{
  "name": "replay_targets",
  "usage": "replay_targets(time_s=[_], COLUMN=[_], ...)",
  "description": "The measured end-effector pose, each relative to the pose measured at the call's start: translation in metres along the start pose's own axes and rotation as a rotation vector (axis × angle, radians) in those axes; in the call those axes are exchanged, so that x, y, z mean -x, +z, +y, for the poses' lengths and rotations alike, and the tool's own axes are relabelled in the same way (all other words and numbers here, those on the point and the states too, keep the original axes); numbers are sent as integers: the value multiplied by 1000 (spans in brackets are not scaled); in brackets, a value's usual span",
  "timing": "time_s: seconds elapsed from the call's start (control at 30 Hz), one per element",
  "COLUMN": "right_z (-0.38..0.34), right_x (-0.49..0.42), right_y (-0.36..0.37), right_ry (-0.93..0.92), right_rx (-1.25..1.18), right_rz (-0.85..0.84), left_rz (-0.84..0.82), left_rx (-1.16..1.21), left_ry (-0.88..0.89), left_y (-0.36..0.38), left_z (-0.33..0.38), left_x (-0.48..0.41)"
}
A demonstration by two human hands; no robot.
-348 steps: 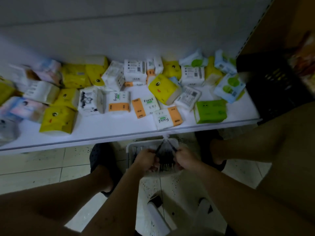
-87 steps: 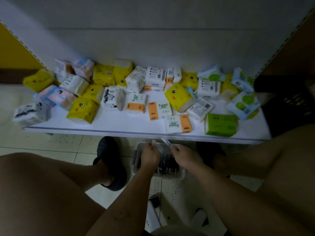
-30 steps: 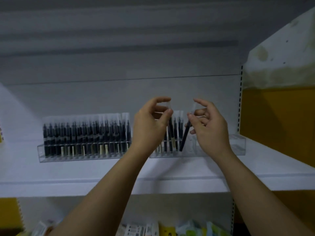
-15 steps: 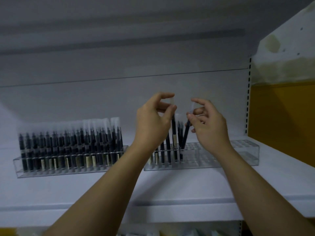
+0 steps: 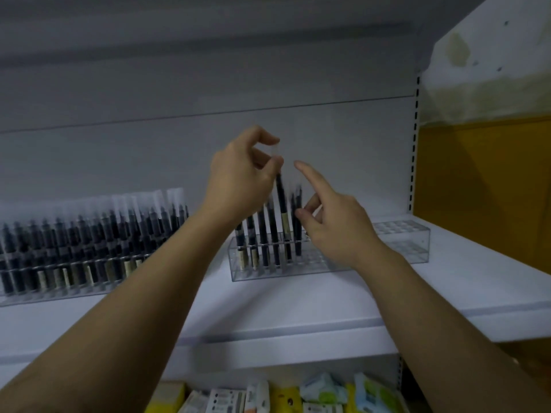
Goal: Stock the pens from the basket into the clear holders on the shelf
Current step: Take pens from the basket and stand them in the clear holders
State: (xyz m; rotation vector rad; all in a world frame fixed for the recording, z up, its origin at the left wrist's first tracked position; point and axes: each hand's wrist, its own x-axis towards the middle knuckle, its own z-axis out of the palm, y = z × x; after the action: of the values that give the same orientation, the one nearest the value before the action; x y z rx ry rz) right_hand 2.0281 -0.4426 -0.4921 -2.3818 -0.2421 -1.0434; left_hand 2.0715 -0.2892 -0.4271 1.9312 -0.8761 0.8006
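Note:
Two clear holders stand on the white shelf (image 5: 298,308). The left holder (image 5: 59,295) is packed with dark pens in clear sleeves. In the right holder (image 5: 402,242) a few pens fill the left end, and the remaining holes are bare. My left hand (image 5: 241,177) pinches the sleeve top of one dark pen (image 5: 281,204), whose lower end is down among the standing pens. To its right, my right hand (image 5: 334,225) has the index finger straight out and the thumb against a standing pen (image 5: 297,231). The basket is out of view.
Tissue packs (image 5: 268,394) lie on the shelf below. A yellow wall panel (image 5: 477,189) closes off the right side, past the perforated shelf upright. Another shelf board hangs overhead.
The view rose from the basket on the floor to the shelf. My right hand has lowered its pen into the holder and lifted its index finger off. My left hand still pinches its pen.

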Motion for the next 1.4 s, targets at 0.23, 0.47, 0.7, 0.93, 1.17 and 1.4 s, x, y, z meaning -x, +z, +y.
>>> replay_targets(time_s=[0.23,0.47,0.7,0.93,1.17,1.4], right_z=[-5,-4,-5,-3,-3,-3], right_x=[0,6,10,10,10,11], right_y=[-2,-2,-2,-1,0,1], right_ry=[0,36,50,62,71,76], right_rx=[58,34,27,13,21,25], right_rz=[-53,-43,-33,-2,6,10], left_rz=[-37,-26,-33,-22,-10,12], left_rx=[-96,-1,-48,-229,-403,-374], left_ry=[69,44,47,113,17,35], left_y=[0,-4,-5,19,22,19], left_z=[3,2,2,-13,-12,-19], left_x=[-5,0,6,20,19,28])
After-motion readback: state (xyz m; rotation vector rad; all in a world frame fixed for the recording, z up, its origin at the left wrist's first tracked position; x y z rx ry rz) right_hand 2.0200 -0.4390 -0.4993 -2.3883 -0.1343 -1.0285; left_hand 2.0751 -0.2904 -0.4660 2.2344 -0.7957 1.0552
